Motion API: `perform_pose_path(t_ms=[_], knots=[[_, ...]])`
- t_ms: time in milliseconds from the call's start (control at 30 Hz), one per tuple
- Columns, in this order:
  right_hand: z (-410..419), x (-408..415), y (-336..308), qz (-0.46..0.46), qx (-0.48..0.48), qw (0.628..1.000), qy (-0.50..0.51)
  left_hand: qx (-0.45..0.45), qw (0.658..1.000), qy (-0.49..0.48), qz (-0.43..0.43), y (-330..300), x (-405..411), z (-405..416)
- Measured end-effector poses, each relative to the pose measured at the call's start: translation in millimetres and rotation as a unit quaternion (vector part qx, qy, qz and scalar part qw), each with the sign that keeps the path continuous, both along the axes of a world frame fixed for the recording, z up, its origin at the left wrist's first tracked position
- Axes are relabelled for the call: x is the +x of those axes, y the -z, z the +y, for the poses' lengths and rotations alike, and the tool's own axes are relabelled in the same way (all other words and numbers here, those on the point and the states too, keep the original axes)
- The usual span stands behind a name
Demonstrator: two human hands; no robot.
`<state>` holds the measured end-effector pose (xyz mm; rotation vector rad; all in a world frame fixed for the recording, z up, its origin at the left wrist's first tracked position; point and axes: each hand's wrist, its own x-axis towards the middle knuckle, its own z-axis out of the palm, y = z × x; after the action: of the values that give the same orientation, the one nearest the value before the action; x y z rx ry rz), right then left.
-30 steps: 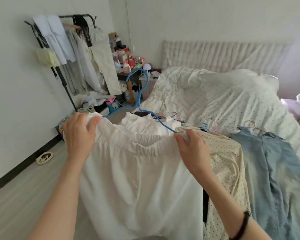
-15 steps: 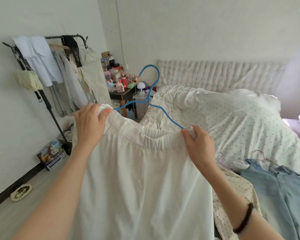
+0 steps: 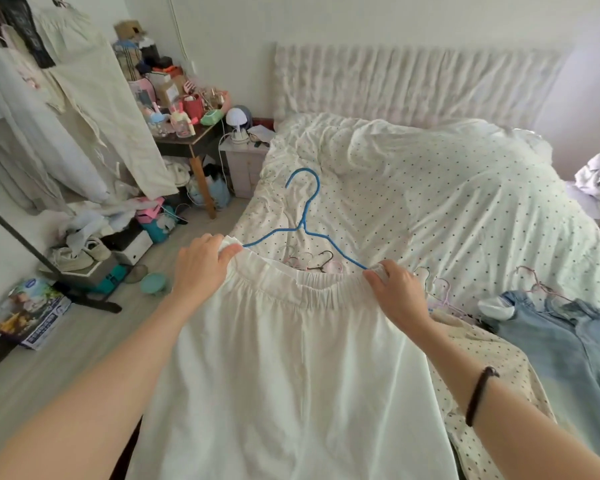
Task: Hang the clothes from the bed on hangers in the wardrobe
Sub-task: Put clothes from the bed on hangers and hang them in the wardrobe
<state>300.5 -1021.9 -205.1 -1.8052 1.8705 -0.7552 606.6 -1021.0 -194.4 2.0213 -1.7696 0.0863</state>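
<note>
A white garment with an elastic waistband (image 3: 291,358) hangs in front of me, stretched on a blue wire hanger (image 3: 303,216). My left hand (image 3: 201,265) grips the waistband's left corner over the hanger's end. My right hand (image 3: 397,289) pinches the right corner the same way. The hanger's hook points away over the bed (image 3: 447,188). Blue jeans (image 3: 565,337) and a dotted cream garment (image 3: 492,368) lie on the bed at the right. Spare wire hangers (image 3: 312,263) lie on the cover behind the waistband.
A black clothes rack (image 3: 32,244) with pale hanging clothes (image 3: 94,109) stands at the left. Shoes, boxes and a teal bowl (image 3: 153,282) litter the floor by it. A cluttered dark side table (image 3: 191,140) and a small white nightstand (image 3: 243,161) stand beside the bed.
The view has tilted down and toward the bed. Both hands keep their grip on the waistband and hanger, which now sit lower over the bed cover, hook pointing away.
</note>
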Motion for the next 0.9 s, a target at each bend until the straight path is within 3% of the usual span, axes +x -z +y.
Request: perform_pose_path(t_ms=[233, 500, 733, 900], knots=[[-79, 29, 103, 0.049, 0.088, 0.993, 0.058, 0.120, 0.991, 0.038, 0.041, 115, 22, -99], [-134, 39, 206, 0.080, 0.194, 0.974, 0.087, 0.192, 0.980, 0.042, 0.033, 229, 27, -148], [-139, 46, 239, 0.064, 0.231, 0.966, 0.096, 0.299, 0.953, 0.039, -0.004, 267, 27, -160], [-118, 43, 227, 0.124, 0.207, 0.969, 0.052, 0.369, 0.925, 0.072, -0.055, 256, 13, -143]])
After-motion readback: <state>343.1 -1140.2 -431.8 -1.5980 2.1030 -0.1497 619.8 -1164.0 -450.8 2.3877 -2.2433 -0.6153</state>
